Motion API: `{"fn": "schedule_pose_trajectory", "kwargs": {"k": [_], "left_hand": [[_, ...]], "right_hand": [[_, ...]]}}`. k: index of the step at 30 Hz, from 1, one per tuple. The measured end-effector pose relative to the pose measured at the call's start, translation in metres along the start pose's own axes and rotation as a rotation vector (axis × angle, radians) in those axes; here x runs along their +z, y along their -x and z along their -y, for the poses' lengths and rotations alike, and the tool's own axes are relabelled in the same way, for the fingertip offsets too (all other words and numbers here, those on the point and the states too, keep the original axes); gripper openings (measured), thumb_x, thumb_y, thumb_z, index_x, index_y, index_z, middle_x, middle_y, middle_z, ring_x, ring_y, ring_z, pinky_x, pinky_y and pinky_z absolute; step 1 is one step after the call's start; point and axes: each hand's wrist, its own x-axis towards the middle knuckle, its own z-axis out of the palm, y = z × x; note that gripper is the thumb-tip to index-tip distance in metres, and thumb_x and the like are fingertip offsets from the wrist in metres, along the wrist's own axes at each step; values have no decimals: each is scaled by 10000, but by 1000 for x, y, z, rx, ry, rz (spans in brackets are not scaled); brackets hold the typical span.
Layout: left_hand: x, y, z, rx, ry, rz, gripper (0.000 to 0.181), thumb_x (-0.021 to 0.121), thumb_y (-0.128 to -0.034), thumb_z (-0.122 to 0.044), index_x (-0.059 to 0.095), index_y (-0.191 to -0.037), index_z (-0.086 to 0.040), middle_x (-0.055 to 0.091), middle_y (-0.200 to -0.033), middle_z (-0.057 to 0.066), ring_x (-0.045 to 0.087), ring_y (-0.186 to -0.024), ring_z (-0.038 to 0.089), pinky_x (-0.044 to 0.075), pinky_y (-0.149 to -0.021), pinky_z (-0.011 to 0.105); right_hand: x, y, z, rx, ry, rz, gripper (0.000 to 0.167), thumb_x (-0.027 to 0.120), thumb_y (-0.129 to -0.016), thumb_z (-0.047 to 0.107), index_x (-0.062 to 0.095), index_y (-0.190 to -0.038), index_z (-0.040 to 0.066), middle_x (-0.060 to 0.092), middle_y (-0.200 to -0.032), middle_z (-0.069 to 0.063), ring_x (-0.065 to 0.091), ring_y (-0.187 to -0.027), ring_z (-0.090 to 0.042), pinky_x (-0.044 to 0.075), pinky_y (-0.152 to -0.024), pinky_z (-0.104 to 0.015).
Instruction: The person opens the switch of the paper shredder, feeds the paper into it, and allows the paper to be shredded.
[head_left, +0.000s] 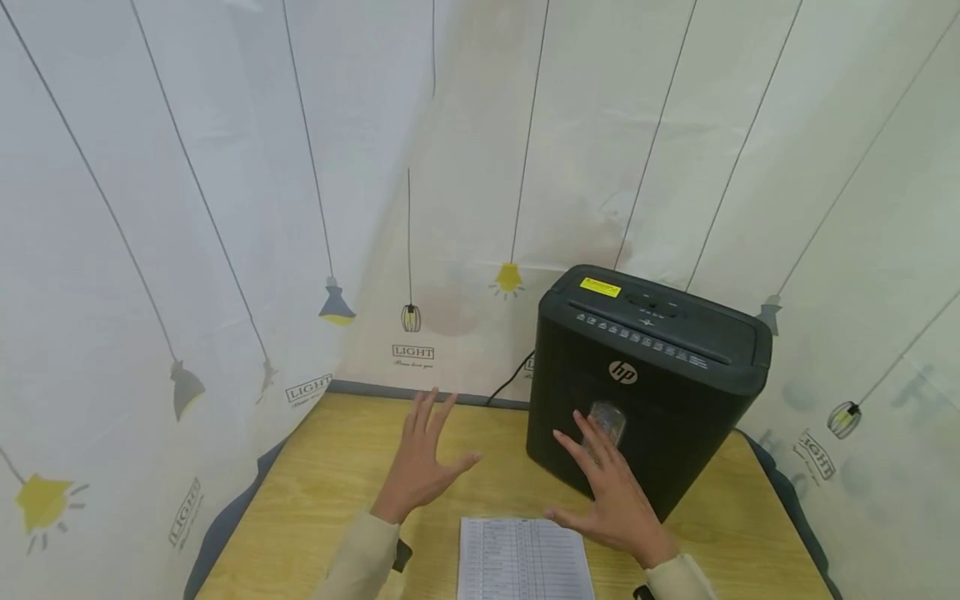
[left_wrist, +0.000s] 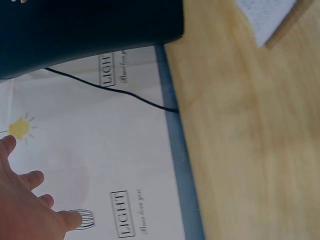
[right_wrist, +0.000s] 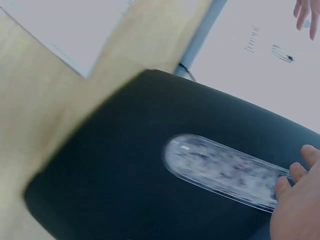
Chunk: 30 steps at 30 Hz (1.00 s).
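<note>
Both hands are raised above the wooden table with fingers spread, holding nothing. My left hand (head_left: 422, 462) is left of a black HP paper shredder (head_left: 570, 392), apart from it. In front of the shredder's window (right_wrist: 220, 167), behind which paper bits show, is my right hand (head_left: 618, 504); whether it touches the front I cannot tell. A stack of printed sheets (head_left: 525, 558) with table lines lies on the table between the forearms, its near end cut off by the frame. In the left wrist view, only part of the left hand (left_wrist: 25, 205) shows.
The wooden table (head_left: 300, 500) ends at a blue-grey edge against a white sheet printed with hanging lamps (head_left: 465, 208), which also rises at both sides. From behind the shredder, a black cord (head_left: 510, 381) runs to the table's back edge. A yellow label (head_left: 600, 287) sits on the shredder's top.
</note>
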Motion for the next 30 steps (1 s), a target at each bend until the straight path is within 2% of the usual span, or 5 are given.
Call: {"fn": "schedule_pose_trajectory", "kwargs": {"k": [8, 13, 20, 25, 30], "left_hand": [[27, 33, 14, -74, 97, 114, 986, 676, -866, -699, 176, -1644, -354, 79, -1743, 44, -6, -1611, 370, 249, -1173, 741], [44, 51, 18, -56, 129, 149, 969, 701, -850, -690, 207, -1628, -392, 106, -1739, 38, 29, -1605, 394, 283, -1133, 769], [72, 83, 24, -11, 118, 213, 1010, 776, -802, -650, 262, -1620, -352, 191, -1715, 122, 122, -1573, 466, 340, -1068, 792], [88, 98, 29, 102, 83, 286, 1009, 785, -763, -692, 378, -1583, -267, 283, -1668, 198, 227, -1521, 514, 409, -1014, 776], [98, 107, 37, 291, -15, 346, 951, 797, -750, -688, 488, -1514, -213, 369, -1623, 208, 340, -1454, 540, 511, -978, 671]], "right_hand": [[38, 29, -6, 77, -55, 84, 1072, 827, -740, 664, 292, -1615, 353, 178, -1724, -106, 257, -1533, -455, 396, -1046, -746], [58, 45, -10, 155, -108, 153, 1032, 789, -746, 713, 308, -1601, 392, 145, -1736, 12, 247, -1553, -417, 425, -1041, -723], [86, 73, -16, 150, -176, 209, 1024, 867, -710, 620, 446, -1558, 230, 282, -1689, -130, 330, -1506, -453, 439, -1011, -732], [101, 91, -23, 49, -139, 195, 1002, 828, -709, 688, 512, -1504, 167, 387, -1611, -219, 451, -1405, -476, 528, -918, -664], [110, 103, -30, -71, -69, 158, 1031, 727, -697, 818, 558, -1457, 143, 488, -1528, -244, 506, -1320, -468, 580, -897, -545]]}}
